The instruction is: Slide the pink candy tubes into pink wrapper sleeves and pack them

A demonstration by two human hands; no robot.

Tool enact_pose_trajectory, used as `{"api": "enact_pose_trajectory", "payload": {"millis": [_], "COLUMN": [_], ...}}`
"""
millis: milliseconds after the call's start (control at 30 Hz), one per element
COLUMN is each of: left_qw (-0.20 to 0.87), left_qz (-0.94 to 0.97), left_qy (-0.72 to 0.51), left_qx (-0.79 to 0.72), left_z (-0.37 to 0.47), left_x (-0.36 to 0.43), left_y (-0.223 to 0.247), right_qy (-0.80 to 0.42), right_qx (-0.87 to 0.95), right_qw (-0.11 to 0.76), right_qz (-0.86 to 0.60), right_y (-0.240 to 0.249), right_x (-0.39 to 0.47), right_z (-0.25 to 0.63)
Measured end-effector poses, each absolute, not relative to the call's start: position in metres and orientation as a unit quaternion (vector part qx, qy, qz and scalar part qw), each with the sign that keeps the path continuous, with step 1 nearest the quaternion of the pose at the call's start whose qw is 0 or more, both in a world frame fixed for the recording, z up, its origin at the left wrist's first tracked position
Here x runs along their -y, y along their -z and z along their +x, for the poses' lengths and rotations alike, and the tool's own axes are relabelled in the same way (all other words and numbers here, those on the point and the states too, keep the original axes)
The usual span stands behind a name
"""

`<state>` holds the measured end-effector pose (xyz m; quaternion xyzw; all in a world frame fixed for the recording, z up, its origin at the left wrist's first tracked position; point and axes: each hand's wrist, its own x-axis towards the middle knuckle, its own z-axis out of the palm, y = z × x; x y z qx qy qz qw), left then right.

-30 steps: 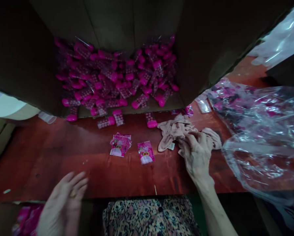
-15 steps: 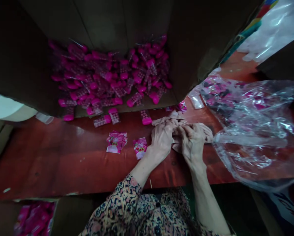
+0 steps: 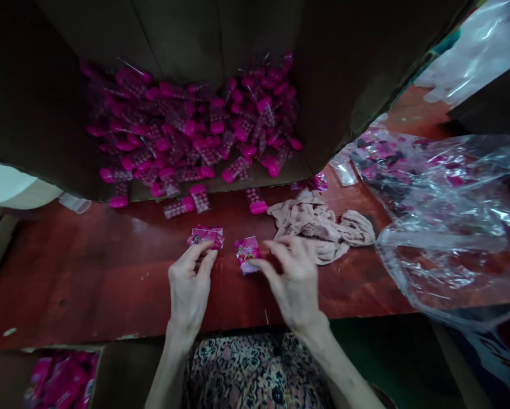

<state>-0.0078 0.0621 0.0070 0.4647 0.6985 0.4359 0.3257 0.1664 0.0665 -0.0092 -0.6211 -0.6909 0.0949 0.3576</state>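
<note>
My left hand is at a small stack of pink printed packets on the red table, its thumb and index finger pinched at the stack's near edge and covering part of it. Over a single pink packet to the right, my right hand has its fingers apart. Its thumb tip is at that packet's lower edge; whether it touches is unclear. Just beyond this hand lies a crumpled beige cloth.
A large open carton holds many pink-capped tubes of round pellets. Several such tubes lie before it. A clear plastic bag with pink and dark pieces is at the right. Below left, a box contains pink packets.
Both hands have left the cloth, which now lies loose. My left hand has moved left to the packet stack, my right hand nearer to me by the single packet.
</note>
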Motion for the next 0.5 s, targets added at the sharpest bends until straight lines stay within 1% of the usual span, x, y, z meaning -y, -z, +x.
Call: {"api": "enact_pose_trajectory", "payload": {"millis": [67, 133, 233, 333, 400, 500], "left_qw": [0.338, 0.356, 0.375, 0.386, 0.427, 0.539], "left_qz": [0.452, 0.449, 0.45, 0.439, 0.426, 0.371], "left_qy": [-0.43, -0.424, -0.413, -0.403, -0.392, -0.406], "left_qx": [-0.704, -0.702, -0.697, -0.704, -0.695, -0.638], "left_z": [-0.008, -0.004, 0.003, 0.008, 0.012, 0.021], "left_x": [-0.056, -0.054, -0.052, -0.053, -0.055, -0.06], "left_y": [-0.006, -0.004, -0.002, -0.001, -0.002, -0.005], "right_qy": [-0.148, -0.158, -0.16, -0.163, -0.158, -0.155], "right_qx": [0.708, 0.706, 0.701, 0.695, 0.691, 0.697], "right_qw": [0.331, 0.327, 0.341, 0.368, 0.4, 0.443], "right_qz": [-0.606, -0.608, -0.606, -0.596, -0.581, -0.542], "right_y": [0.018, 0.028, 0.034, 0.029, 0.023, 0.017], "right_x": [-0.059, -0.057, -0.057, -0.057, -0.054, -0.05], "right_z": [0.148, 0.14, 0.142, 0.148, 0.15, 0.151]}}
